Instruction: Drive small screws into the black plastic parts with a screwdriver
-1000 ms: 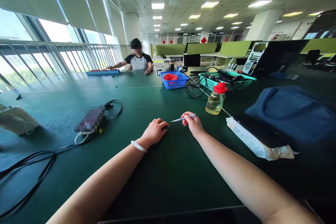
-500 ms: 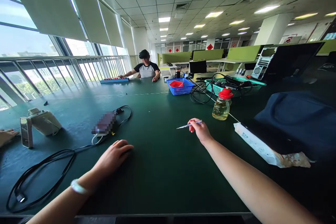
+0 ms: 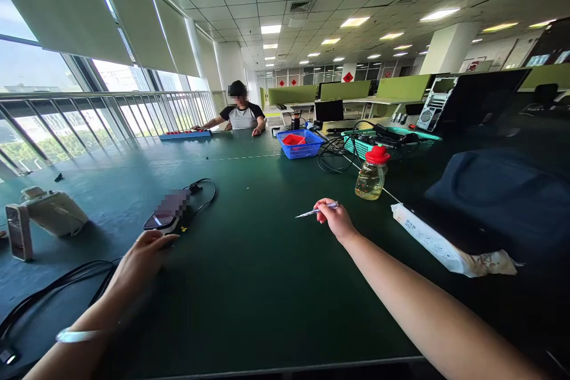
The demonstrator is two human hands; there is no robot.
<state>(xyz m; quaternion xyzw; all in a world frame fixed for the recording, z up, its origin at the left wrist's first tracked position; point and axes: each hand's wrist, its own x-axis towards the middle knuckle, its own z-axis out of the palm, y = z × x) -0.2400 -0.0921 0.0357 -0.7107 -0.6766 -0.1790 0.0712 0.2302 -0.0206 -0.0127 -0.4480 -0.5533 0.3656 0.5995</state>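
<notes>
Left of centre on the worktop [image 3: 249, 297], a dark device [image 3: 168, 211] lies just beyond the left hand [image 3: 140, 258], the nearer one, finger closure unclear, while the right hand [image 3: 337, 221] pinches a pen [image 3: 307, 213] between its fingers, tip leftward.

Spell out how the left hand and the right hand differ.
The right hand grips a slim pen-like tool; the left hand shows nothing held, though its underside is hidden. A pale bracelet circles the left hand's wrist, while the right hand's is bare. The left hand is near the dark device, the right hand near the red-capped bottle. Both are ungloved.
</notes>
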